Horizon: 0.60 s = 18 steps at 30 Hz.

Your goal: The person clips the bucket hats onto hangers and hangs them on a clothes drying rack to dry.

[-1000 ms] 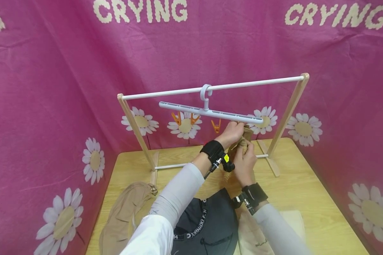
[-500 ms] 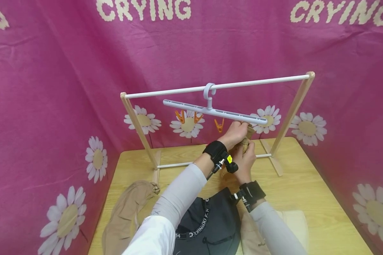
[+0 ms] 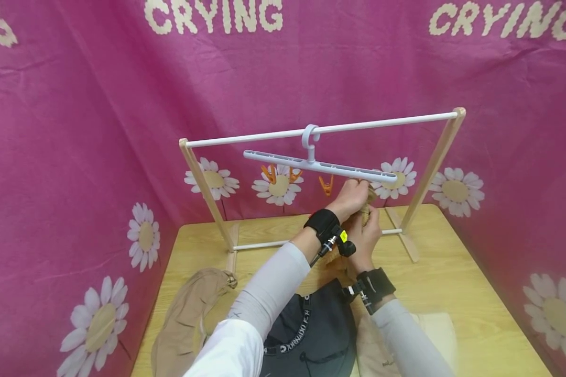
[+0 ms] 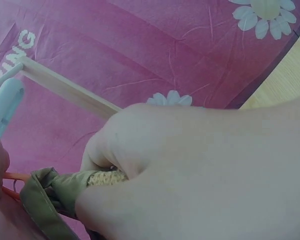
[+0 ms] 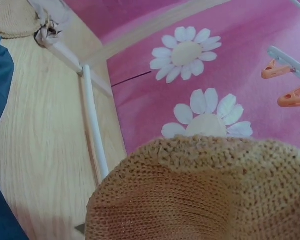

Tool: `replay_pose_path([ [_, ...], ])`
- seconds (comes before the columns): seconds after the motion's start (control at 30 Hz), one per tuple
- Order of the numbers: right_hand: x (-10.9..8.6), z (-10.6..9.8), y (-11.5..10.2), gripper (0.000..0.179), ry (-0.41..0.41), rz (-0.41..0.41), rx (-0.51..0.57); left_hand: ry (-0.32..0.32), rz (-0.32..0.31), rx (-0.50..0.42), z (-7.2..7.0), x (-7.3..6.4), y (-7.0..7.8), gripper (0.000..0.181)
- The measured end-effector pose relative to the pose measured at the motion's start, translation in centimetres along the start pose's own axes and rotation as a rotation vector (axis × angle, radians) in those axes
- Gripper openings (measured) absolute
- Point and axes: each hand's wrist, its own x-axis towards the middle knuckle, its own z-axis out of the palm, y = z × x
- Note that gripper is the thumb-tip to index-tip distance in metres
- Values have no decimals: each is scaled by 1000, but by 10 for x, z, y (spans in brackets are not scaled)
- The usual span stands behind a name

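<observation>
A light-blue hanger (image 3: pixel 318 166) hangs tilted on the rack's white rail, its right end lower. Just under that end, my left hand (image 3: pixel 349 201) pinches an orange clip (image 4: pixel 16 177), which touches the olive fabric edge of a tan woven hat (image 5: pixel 190 195). My right hand (image 3: pixel 364 238) grips the hat's folded edge right below, as the left wrist view shows close up. Much of the hat is hidden behind both hands in the head view. It fills the lower part of the right wrist view, where neither hand shows.
Other orange clips (image 3: pixel 327 186) hang along the hanger. The wooden rack (image 3: pixel 437 167) stands at the back of the table (image 3: pixel 434 262). In front lie a brown hat (image 3: pixel 188 309), a dark hat (image 3: pixel 327 330) and a cream cloth item (image 3: pixel 436 330). Pink curtains (image 3: pixel 75 131) surround the table.
My hands stay beneath the hanger's right end. The right hand has shifted slightly in toward the left one, and less of the hat shows between them. The head view has shifted a little.
</observation>
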Motion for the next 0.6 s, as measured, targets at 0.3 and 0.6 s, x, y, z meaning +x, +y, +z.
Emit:
replay_pose_path([
  [0.3,10,-10,1,33,-46,28,5,23,5,11,8,2,2,39],
  [0.6,29,-23,10,26,-88,-72,-48,138,54,-11,22,6,4,28],
])
